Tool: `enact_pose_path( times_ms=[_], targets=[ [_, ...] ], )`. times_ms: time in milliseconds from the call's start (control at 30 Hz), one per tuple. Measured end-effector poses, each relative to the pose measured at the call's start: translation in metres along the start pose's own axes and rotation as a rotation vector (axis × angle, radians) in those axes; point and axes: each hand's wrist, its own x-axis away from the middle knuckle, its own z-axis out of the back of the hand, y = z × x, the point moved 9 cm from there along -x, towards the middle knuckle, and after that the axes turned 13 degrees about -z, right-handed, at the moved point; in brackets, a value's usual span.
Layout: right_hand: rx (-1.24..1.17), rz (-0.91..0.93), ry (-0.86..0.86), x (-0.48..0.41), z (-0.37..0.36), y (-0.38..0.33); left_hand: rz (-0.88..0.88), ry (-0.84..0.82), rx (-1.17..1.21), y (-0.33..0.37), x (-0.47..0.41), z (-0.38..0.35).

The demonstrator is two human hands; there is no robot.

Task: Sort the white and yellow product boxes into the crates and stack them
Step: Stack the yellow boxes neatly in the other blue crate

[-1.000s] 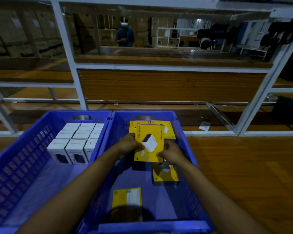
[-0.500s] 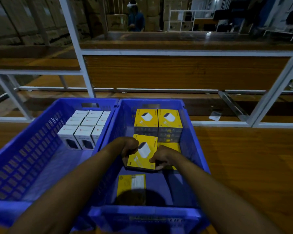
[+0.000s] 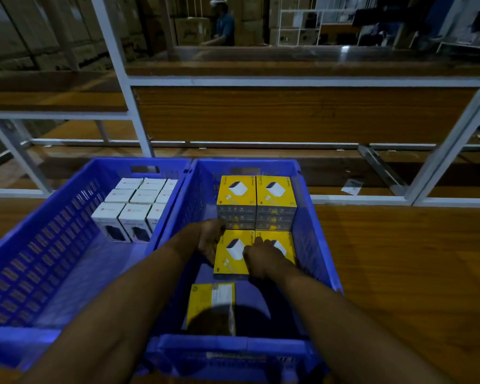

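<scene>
While both forearms reach over the near rim of the right blue plastic crate (image 3: 233,347), one flat yellow cardboard box with a white label (image 3: 211,306) lies alone on the crate floor closest to the person, partly in shadow. Just beyond it the two hands meet at a yellow product box printed with a white charger (image 3: 229,256), which lies flat and low in the crate, picture upward. The left hand (image 3: 209,241) stands against the left edge of this box with its fingers lightly bent near the far left corner; whether they grasp the edge or only touch it I cannot tell. The right hand (image 3: 262,259) lies on top of the box, its fingers stretched out and pressing the lid, not clenched. A second yellow box of the same kind (image 3: 281,243) touches its right side. Behind these, against the far wall, two stacks of yellow boxes (image 3: 276,195) stand side by side. The left blue plastic crate (image 3: 39,273), touching the right one, holds upright white product boxes (image 3: 136,206) in rows at its far right corner. Both crates stand on a brown wooden table (image 3: 399,273). Farther away is a white metal rack frame (image 3: 122,87), and behind it stands a person in a blue shirt (image 3: 224,29).
</scene>
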Motion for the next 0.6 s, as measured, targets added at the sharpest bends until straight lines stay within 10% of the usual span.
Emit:
enact_pose_path(
  times_ms=[467, 600],
  targets=[
    [0.086, 0.0, 0.068, -0.0019, 0.0061, 0.0029, -0.058, 0.048, -0.002, 0.0021, -0.0041, -0.0028],
    [0.059, -0.031, 0.053, -0.0032, 0.0069, 0.0033, -0.12, 0.195, -0.575, 0.0061, 0.0007, 0.0023]
  ],
)
